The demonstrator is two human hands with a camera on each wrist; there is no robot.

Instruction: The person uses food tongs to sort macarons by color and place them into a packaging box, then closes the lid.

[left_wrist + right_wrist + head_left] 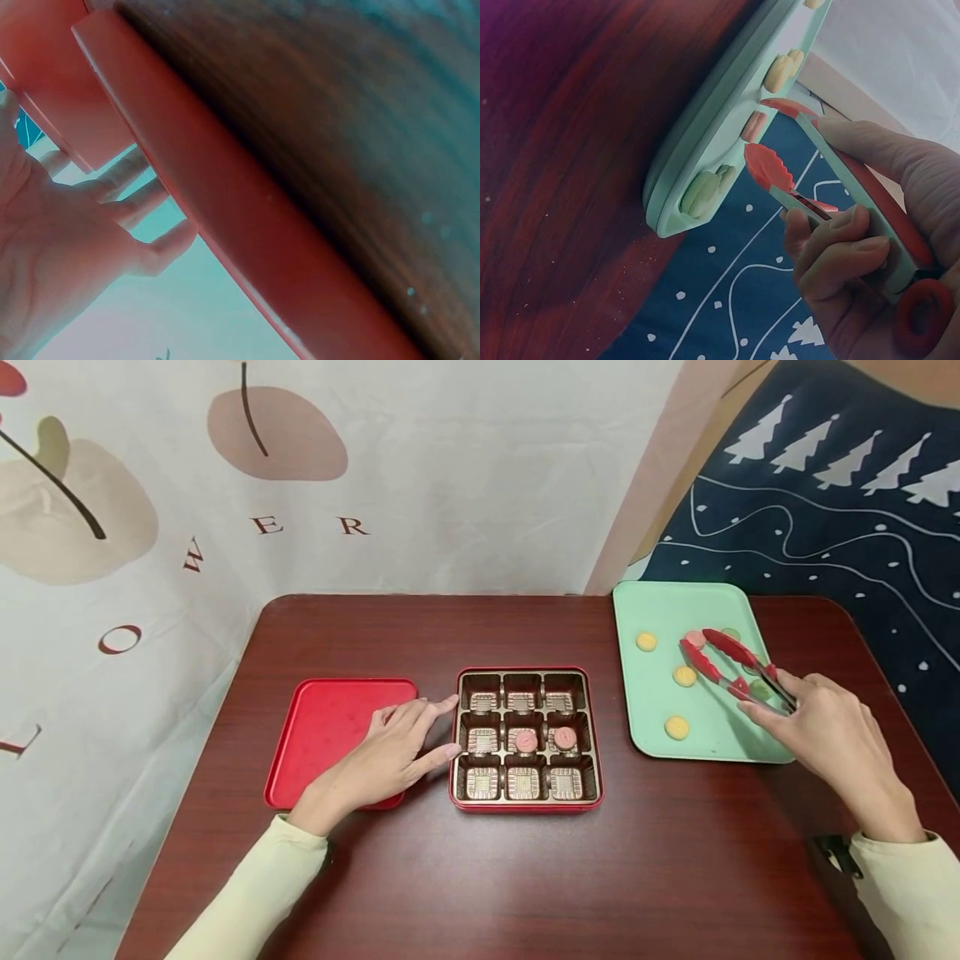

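My right hand (pixel 840 727) grips metal tongs with red tips (pixel 701 662) over the mint-green tray (pixel 645 610). The parted tips stand on either side of a round pink cookie (pixel 694 637); the right wrist view shows the same pink cookie (pixel 754 127) between them. Straight fingers of my left hand (pixel 397 745) touch the left edge of a red box (pixel 525 808). Its dark brown insert has nine-square compartments, with one pink cookie (pixel 527 741) in the centre and another pink cookie (pixel 565 738) in the middle-right compartment.
Yellow cookies (pixel 677 727) and green cookies (pixel 761 689) lie about the tray, some green ones partly behind the tongs. A red lid (pixel 337 718) lies left of the box, partly under my left hand. The dark wooden table (pixel 495 893) meets a pale curtain (pixel 465 485) behind.
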